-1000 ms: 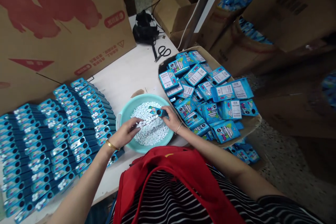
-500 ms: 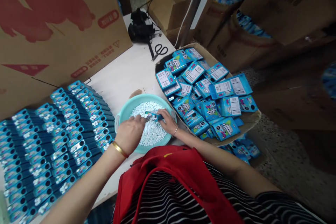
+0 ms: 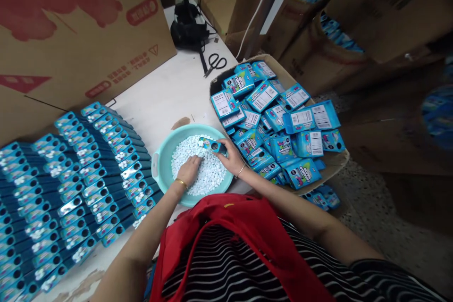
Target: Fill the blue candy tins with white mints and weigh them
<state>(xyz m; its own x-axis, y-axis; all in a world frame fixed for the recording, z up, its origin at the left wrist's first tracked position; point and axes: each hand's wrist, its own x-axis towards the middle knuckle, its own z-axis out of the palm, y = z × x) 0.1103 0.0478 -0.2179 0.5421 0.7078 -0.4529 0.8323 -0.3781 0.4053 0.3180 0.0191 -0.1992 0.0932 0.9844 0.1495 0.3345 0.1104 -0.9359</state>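
Between the thumb and fingers of my right hand [image 3: 229, 156] is a small blue candy box [image 3: 211, 144], tilted over the far right part of the bowl. Its end with a dark round hole shows, and a few white candies lie on it. My left hand [image 3: 189, 171] is down among the white candies [image 3: 208, 177], its fingers bent and close together; the fingertips are partly buried. Both hands are at the turquoise plastic bowl [image 3: 161, 170], which stands on the white table and has a layer of these candies in it.
Rows of blue boxes [image 3: 99, 188] stand at the left, many with white candies on top. Right of the bowl, a cut-down carton [image 3: 339, 163] is heaped with blue boxes. Behind lie black scissors [image 3: 215, 63] and a black device [image 3: 189, 28]. A large cardboard box [image 3: 88, 52] borders the table.
My left hand has moved from beside the candy box down into the candies. My right hand keeps hold of the box, whose holed end now shows. The view has shifted slightly.
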